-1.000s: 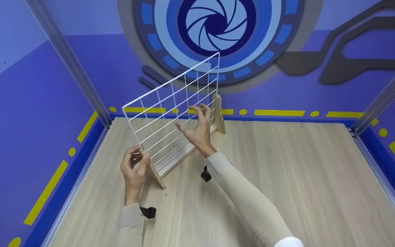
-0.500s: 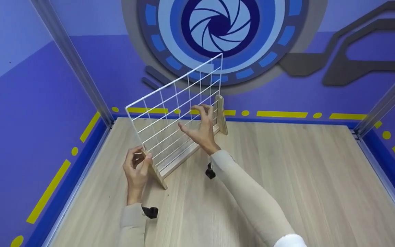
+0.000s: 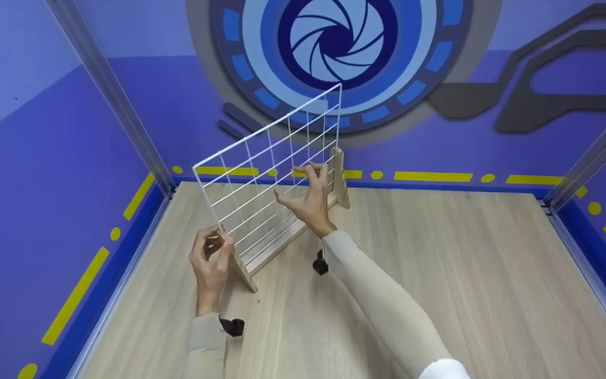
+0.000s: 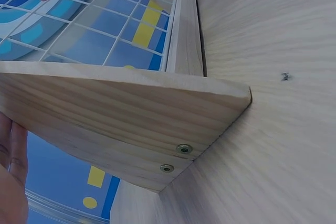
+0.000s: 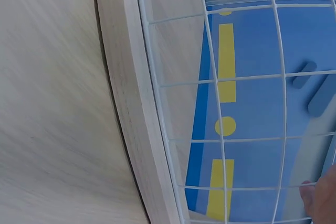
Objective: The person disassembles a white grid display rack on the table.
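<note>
A wire grid rack stands slantwise on the table, its white grid (image 3: pixel 288 114) upright in a wooden base rail (image 3: pixel 278 249). My left hand (image 3: pixel 209 268) pinches the upper end of the near wooden side piece (image 3: pixel 242 272), thumb on one side and fingers on the other. In the left wrist view that side piece (image 4: pixel 136 114) shows two screws (image 4: pixel 184 149) near its foot. In front of the grid, my right hand (image 3: pixel 309 205) has thumb and fingers spread apart, fingertips right at the wires. The right wrist view catches only a fingertip (image 5: pixel 307 195) beside a wire.
The far wooden side piece (image 3: pixel 340 179) stands close to the blue back wall (image 3: pixel 440 142). A metal rail (image 3: pixel 124 116) rises at the back left corner. The pale wood-grain tabletop (image 3: pixel 466 273) extends to the right.
The head view has shifted slightly. Both hands and the rack keep the same places relative to one another.
</note>
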`<state>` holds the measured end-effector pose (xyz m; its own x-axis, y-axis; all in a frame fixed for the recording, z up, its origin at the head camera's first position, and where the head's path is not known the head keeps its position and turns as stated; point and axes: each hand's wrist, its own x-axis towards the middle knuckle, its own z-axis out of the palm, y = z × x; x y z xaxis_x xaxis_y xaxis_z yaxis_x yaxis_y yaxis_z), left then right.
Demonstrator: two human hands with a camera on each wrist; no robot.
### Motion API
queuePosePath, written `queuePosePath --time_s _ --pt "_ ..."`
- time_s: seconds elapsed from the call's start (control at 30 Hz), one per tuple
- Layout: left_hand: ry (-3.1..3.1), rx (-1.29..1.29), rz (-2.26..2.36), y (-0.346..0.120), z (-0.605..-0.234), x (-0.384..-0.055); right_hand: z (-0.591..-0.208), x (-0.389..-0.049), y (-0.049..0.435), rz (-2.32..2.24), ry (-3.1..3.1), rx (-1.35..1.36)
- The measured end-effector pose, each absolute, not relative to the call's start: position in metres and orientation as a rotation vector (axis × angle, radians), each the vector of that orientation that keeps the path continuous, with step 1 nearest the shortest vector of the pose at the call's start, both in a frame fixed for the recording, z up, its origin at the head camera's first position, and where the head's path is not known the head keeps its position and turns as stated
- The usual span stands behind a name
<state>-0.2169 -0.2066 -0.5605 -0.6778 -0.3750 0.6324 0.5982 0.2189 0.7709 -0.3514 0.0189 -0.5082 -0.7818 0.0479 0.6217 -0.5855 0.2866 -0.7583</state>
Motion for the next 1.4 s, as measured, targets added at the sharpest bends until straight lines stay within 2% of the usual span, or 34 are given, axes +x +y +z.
queuePosePath --time_s 0.37,0.73,1.07,1.4 --pt "-1.721 -0.220 -1.554 -0.203 -0.559 -0.221 -0.502 -0.353 0.025 1.521 -1.969 0.479" --pt "-1.708 -0.251 -1.528 -0.191 -0.530 -0.206 -0.482 -0.354 0.023 1.543 -1.968 0.471" --pt "-1.713 -0.232 -1.535 -0.200 -0.563 -0.222 -0.476 -0.351 0.024 1.583 -1.954 0.453" --pt "-1.715 -0.250 -1.550 -0.210 -0.563 -0.218 -0.467 -0.348 0.015 1.582 -1.974 0.440"
